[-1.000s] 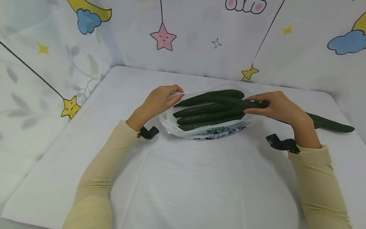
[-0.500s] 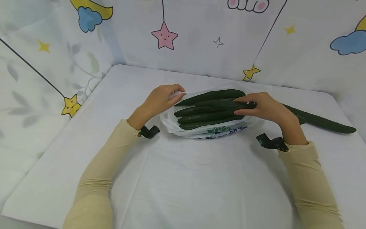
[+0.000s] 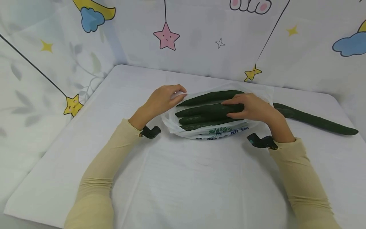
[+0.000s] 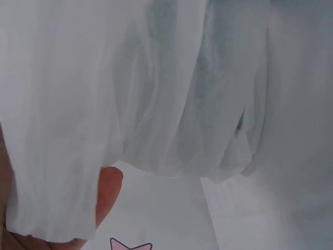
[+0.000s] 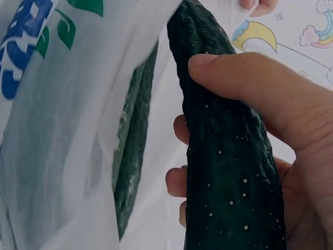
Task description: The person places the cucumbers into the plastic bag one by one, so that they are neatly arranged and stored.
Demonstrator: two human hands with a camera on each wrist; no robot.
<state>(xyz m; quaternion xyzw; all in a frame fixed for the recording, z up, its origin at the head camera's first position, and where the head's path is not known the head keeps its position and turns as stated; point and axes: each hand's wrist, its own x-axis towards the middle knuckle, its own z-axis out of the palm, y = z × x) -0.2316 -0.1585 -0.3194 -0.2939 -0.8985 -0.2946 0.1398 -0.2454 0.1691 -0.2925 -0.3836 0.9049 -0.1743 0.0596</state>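
Observation:
A white plastic bag (image 3: 172, 124) with green and blue print lies open on its side, with several dark green cucumbers (image 3: 211, 96) inside it. At its left edge, my left hand (image 3: 160, 101) pinches the thin plastic rim; only a fingertip (image 4: 109, 190) and part of the hand show past the film in the left wrist view. My right hand (image 3: 253, 108) reaches in at the right side. It grips a cucumber (image 5: 223, 172), thumb on top and fingers underneath, as the right wrist view shows. That cucumber lies over the others, its near end hidden by the hand.
More cucumber (image 3: 323, 122) lies on the white table (image 3: 183, 184) to the right, partly behind my right wrist; how many cannot be told. A patterned cloth backdrop (image 3: 194, 41) rises behind the table's far edge.
My right hand has moved left with the cucumber, bringing it farther into the bag over the others. The left hand stays at the rim. The view has shifted slightly.

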